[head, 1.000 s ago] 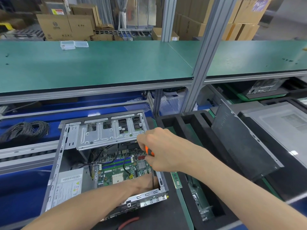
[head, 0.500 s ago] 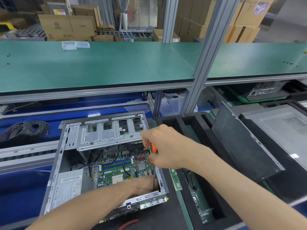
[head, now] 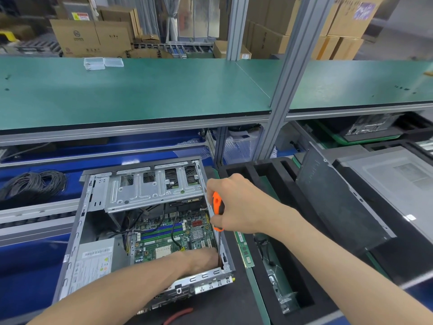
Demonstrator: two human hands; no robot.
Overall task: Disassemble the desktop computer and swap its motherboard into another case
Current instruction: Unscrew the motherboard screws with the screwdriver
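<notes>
Inside the open case [head: 77,231] — motherboard [head: 168,238], left hand [head: 201,260] unclear — right hand [head: 236,205] grips screwdriver [head: 218,211].

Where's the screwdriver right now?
In the head view, the right hand grips the orange-handled screwdriver upright, its shaft reaching down inside the open computer case at its right wall, beside the left hand.

case [head: 93,202]: bare matt metal | shelf [head: 140,90]: smooth green mat | tray [head: 248,172]: black foam

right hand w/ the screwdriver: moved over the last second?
Yes. The right hand gripping the screwdriver has shifted slightly right, away from the drive cage, toward the case's right wall.
</notes>
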